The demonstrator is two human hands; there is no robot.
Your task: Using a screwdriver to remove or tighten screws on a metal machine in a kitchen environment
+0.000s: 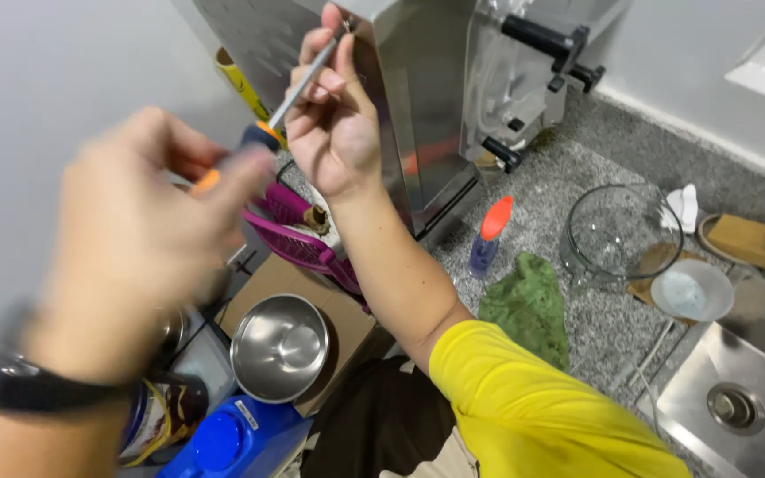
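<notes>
My left hand (143,239), blurred by motion and wearing a black wristband, grips the orange and black handle of a screwdriver (263,134). The metal shaft runs up and to the right. My right hand (338,133) pinches that shaft near its tip and holds it against the corner of a stainless steel machine (427,97) standing on the granite counter (568,168). The tip itself is hidden behind my fingers.
Below my hands are a steel bowl (279,345) on a cardboard box, a purple basket (298,248) and a blue container (232,438). On the counter lie a green cloth (529,305), an orange-capped bottle (489,235), a glass jug (617,230) and a small cup (692,288). A sink (737,389) is at the lower right.
</notes>
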